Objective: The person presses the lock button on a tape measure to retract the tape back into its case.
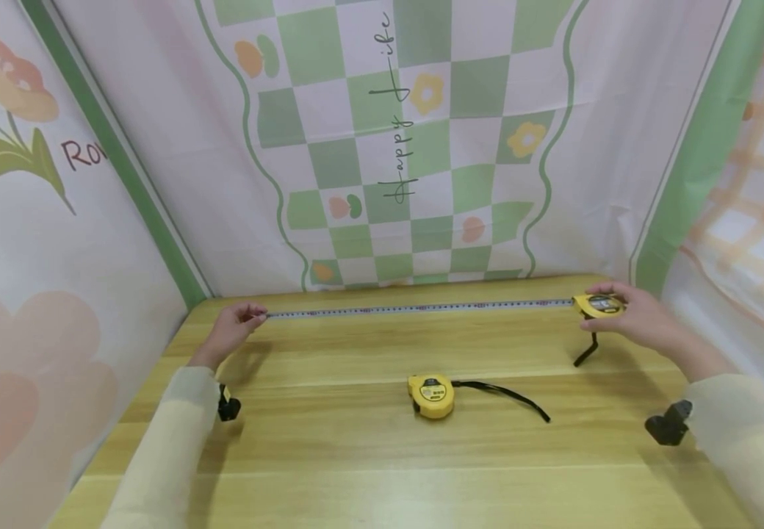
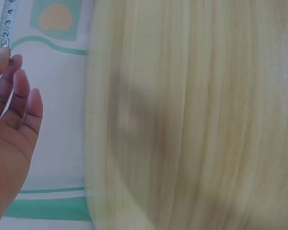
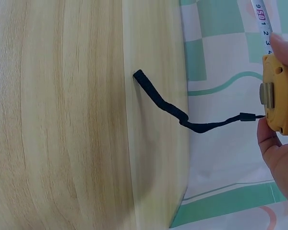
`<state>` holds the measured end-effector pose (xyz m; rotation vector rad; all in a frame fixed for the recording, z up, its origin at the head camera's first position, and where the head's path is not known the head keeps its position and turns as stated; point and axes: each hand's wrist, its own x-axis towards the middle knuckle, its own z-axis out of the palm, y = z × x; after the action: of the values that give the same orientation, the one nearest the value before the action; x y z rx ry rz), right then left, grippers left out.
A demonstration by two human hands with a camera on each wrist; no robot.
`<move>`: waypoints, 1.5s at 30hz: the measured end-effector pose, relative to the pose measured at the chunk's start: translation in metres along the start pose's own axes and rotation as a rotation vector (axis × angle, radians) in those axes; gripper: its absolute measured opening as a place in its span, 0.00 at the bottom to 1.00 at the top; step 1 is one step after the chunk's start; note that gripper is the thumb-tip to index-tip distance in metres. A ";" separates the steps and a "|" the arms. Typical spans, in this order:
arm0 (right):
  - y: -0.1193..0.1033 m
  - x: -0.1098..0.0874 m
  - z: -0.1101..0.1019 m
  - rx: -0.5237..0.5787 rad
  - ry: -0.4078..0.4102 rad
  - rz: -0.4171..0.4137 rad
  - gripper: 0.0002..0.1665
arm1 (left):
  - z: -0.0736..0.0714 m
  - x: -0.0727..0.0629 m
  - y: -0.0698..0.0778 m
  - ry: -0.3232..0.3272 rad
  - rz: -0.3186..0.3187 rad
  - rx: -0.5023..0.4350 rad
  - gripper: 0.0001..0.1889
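A yellow tape measure [image 1: 599,305] is gripped by my right hand [image 1: 643,319] at the right of the table. Its blade [image 1: 422,308], white with black and red numbers, runs straight out to the left, raised over the table's far part. My left hand [image 1: 228,330] pinches the blade's end between thumb and fingertip. In the right wrist view, a metal belt clip [image 3: 267,95] shows on the case and a black wrist strap [image 3: 163,105] dangles from it. The other fingers [image 2: 34,103] of my left hand are loosely bent.
A second yellow tape measure [image 1: 432,397] lies on the wooden table [image 1: 329,455], with its black strap [image 1: 510,394] stretched to the right. Behind the table hangs a green checked curtain [image 1: 415,147]; printed cloth [image 1: 18,294] walls the left side. A black camera [image 1: 669,424] is on the right wrist.
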<state>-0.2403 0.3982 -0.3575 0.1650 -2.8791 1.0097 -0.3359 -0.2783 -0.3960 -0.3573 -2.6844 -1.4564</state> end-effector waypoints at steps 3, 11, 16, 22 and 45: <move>0.001 0.000 0.001 -0.004 0.003 -0.002 0.45 | 0.001 0.002 -0.001 0.001 0.002 -0.015 0.13; -0.001 0.000 0.003 0.001 0.015 -0.015 0.44 | 0.003 0.005 -0.004 0.011 0.004 -0.006 0.14; -0.003 0.000 0.004 0.006 0.015 -0.017 0.44 | 0.004 0.004 -0.002 0.015 0.002 -0.006 0.13; -0.006 0.000 0.005 0.012 0.009 -0.020 0.44 | 0.005 0.003 0.001 0.008 -0.011 -0.037 0.13; -0.006 0.005 0.008 0.013 0.000 -0.010 0.45 | 0.008 0.007 0.010 -0.004 -0.022 -0.025 0.12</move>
<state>-0.2444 0.3881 -0.3590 0.1810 -2.8697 1.0263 -0.3399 -0.2647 -0.3911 -0.3346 -2.6840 -1.4980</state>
